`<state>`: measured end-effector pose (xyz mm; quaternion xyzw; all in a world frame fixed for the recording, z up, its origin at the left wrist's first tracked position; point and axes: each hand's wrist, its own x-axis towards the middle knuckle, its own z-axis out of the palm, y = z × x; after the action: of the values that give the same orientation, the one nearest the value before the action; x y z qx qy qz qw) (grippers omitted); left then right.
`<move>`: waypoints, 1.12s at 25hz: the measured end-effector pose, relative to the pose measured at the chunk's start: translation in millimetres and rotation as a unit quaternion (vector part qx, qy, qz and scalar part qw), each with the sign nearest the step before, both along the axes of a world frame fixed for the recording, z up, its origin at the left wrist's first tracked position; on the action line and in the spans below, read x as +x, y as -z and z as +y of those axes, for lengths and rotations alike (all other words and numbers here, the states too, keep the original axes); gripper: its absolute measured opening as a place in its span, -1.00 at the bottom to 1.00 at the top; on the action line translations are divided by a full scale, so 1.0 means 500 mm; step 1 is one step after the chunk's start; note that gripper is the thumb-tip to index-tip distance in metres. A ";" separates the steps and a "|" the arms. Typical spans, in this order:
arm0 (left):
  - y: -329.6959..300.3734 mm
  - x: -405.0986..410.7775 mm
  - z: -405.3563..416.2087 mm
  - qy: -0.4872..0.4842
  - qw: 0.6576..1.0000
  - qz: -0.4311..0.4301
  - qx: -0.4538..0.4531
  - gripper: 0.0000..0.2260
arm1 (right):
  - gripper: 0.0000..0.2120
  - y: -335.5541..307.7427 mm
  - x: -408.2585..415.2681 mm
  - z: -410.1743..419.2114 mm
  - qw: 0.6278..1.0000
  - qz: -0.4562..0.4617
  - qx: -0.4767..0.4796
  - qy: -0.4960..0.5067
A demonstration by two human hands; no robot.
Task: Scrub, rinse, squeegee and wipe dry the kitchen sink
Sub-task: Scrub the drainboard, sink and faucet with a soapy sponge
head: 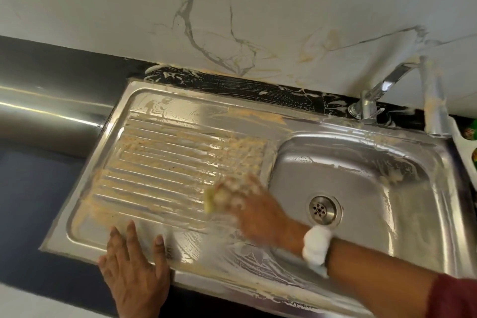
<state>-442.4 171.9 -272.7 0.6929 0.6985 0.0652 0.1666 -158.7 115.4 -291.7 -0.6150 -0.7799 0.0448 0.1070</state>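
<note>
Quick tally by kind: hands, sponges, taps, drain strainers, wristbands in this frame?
Hands: 2, left hand flat on the sink rim, right hand gripping the sponge
Sponges: 1, yellow sponge
Taps: 1, tap
Drain strainers: 1, drain strainer
Wristbands: 1, white wristband
Total: 6

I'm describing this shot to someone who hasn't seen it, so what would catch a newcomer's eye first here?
First, the blurred right hand scrubbing the ridged drainboard with a yellow sponge, amid streaks of tan, dirty lather. Next, the left hand lies flat on the stainless steel sink's near rim, fingers spread. Behind, suds smear the chrome faucet and the dark counter strip under the marble-look wall.
</note>
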 end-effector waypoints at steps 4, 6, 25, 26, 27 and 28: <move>0.003 -0.010 0.005 0.014 1.000 0.002 -0.001 -0.23 | -0.39 -0.003 0.137 0.089 0.930 0.102 -0.092 0.341; -0.003 -0.008 0.002 0.018 1.000 -0.006 0.001 -0.23 | -0.39 0.014 0.046 0.072 0.872 0.215 -0.087 0.431; 0.004 -0.012 -0.004 0.050 0.998 0.017 0.028 -0.32 | 0.03 -0.032 -0.006 0.019 0.645 0.525 -0.234 0.504; 0.003 -0.013 -0.003 0.053 0.998 0.021 0.028 -0.32 | 0.07 -0.043 -0.048 -0.056 0.669 0.498 -0.309 0.458; 0.000 -0.009 -0.005 0.054 0.998 0.023 0.030 -0.32 | 0.06 -0.059 -0.076 -0.132 0.699 0.452 -0.373 0.411; -0.002 -0.006 -0.005 0.050 0.998 0.026 0.029 -0.31 | -0.03 -0.065 -0.080 -0.202 0.734 0.375 -0.424 0.376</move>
<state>-445.4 169.3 -271.9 0.7332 0.6648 0.0590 0.1307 -198.7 14.2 -259.1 -0.7725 -0.2820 0.5545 0.1272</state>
